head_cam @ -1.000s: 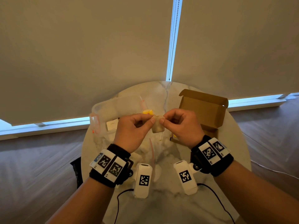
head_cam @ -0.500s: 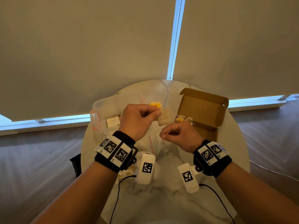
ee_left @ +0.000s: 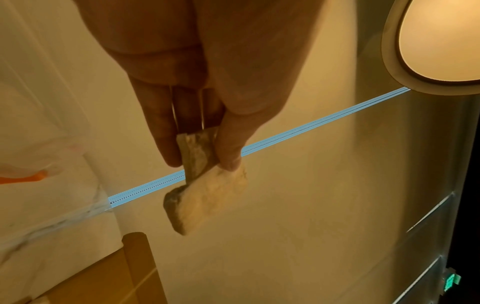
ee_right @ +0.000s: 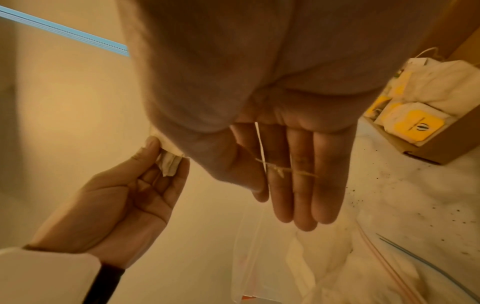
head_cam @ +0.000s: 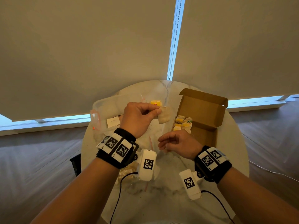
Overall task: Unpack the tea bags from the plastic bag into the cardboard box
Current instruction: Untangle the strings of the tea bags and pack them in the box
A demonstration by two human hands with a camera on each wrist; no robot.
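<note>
While my left hand [head_cam: 139, 118] pinches the tea bag [head_cam: 164, 116] hanging just left of the cardboard box [head_cam: 202, 113], my right hand [head_cam: 176, 143], nearer the box, pinches its string [ee_right: 261, 144].

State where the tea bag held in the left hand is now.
In the head view the tea bag hangs from the left hand, above the table, just left of the cardboard box.

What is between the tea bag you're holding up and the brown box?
Nothing solid. In the head view the tea bag hangs from the left hand, with only bare marble table showing before the cardboard box.
</note>
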